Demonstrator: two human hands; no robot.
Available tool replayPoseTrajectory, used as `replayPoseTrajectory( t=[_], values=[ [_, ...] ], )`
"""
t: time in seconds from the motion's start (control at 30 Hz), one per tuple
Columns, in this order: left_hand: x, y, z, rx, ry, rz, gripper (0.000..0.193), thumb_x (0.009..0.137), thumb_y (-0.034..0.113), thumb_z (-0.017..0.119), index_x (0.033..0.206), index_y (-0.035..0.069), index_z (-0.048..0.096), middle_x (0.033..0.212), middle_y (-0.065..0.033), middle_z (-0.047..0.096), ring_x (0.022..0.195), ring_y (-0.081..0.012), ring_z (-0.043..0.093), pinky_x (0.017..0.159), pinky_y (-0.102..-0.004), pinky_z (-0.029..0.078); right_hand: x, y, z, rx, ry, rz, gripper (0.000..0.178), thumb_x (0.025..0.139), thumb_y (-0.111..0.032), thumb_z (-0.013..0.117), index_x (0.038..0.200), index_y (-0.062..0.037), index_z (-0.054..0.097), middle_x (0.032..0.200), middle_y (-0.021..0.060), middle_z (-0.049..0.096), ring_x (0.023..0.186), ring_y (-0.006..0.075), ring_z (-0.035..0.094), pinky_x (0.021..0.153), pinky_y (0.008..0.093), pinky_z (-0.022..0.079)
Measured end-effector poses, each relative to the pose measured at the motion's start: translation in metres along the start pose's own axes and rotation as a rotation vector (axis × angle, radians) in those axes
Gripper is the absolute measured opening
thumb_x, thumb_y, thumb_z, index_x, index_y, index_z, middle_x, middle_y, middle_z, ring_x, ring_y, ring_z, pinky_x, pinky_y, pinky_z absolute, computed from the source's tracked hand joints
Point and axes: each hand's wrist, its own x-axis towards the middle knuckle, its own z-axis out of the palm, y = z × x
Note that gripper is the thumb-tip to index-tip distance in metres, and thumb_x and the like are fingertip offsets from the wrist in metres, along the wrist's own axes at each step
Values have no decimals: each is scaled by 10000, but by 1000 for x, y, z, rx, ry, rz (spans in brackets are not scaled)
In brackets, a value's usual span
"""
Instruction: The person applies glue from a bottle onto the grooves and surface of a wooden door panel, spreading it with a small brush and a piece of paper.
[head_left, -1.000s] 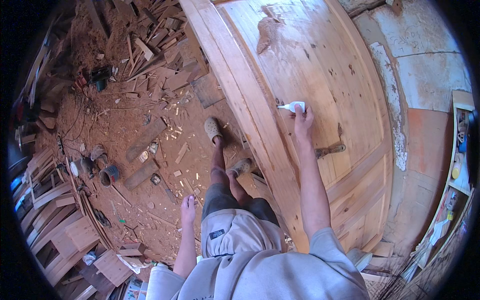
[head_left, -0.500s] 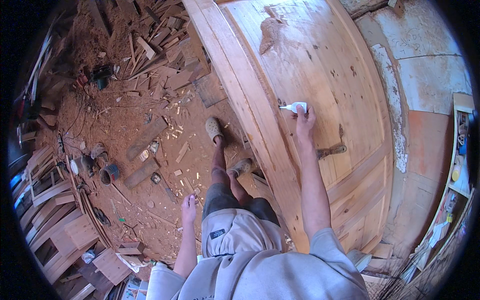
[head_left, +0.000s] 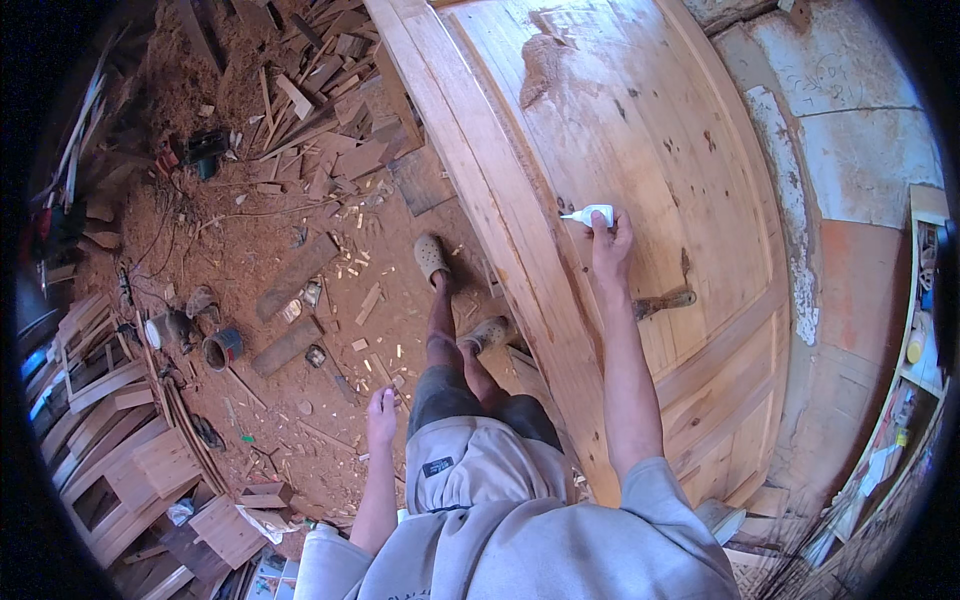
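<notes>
My right hand (head_left: 612, 245) is closed around a small white glue bottle (head_left: 599, 215), held on its side over a large panelled wooden door (head_left: 640, 130). The bottle's thin nozzle points left, close to dark knots in the pale wood; whether its tip touches the surface I cannot tell. Just right of my right forearm lies a tool with a brown handle (head_left: 678, 298), partly hidden by the arm. Down beside my thigh hangs my left hand (head_left: 382, 415), its fingers curled together; anything inside them is too small to make out.
A patch of brown sawdust (head_left: 545, 70) lies on the door's far end. Scrap wood (head_left: 350, 130) and shavings litter the floor to the left, with a bucket (head_left: 221, 349) among them. Stacked boards (head_left: 130, 470) stand at lower left. A cluttered shelf (head_left: 915, 345) runs along the right.
The view has shifted very slightly. Both hands keep nearly the same places, and the glue bottle stays in my right hand by the knots.
</notes>
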Motion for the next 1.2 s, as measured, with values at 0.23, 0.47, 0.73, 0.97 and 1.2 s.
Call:
replayPoseTrajectory(
  t=[0.23,0.47,0.73,0.97,1.2],
  values=[
    [2,0,-1,-21,-1,-15,394,995,304,464,1229,-4,541,1093,-126,641,912,-197,640,767,-315,504,-2,-4,3,-14,-13,12,238,932,-207,613,974,9,522,861,66,610,735,116,595,650,264,506],
    [0,7,0,-19,-5,-14,396,992,304,471,1226,-8,541,1086,-127,639,908,-200,638,773,-313,504,0,-2,2,-12,-11,13,229,931,-195,611,984,8,520,863,64,612,736,115,599,646,258,509],
    [0,5,0,-47,2,-12,364,992,274,467,1219,3,555,1069,-111,641,900,-182,635,773,-301,498,-3,-5,5,-25,-1,-4,205,934,-189,606,964,-6,518,840,45,603,712,102,585,637,245,496],
    [0,0,-4,-25,0,-4,361,993,271,465,1214,1,559,1067,-107,643,901,-175,639,753,-291,501,-7,-10,9,35,55,-15,190,943,-191,586,977,-17,520,837,36,599,698,100,584,627,253,485],
    [7,0,-3,-93,-39,84,366,994,312,466,1131,-13,560,1012,-91,620,871,-137,608,694,-262,491,-41,-18,-35,699,316,300,210,931,-222,581,1046,-50,547,902,54,620,765,147,583,683,303,492]
  ],
)
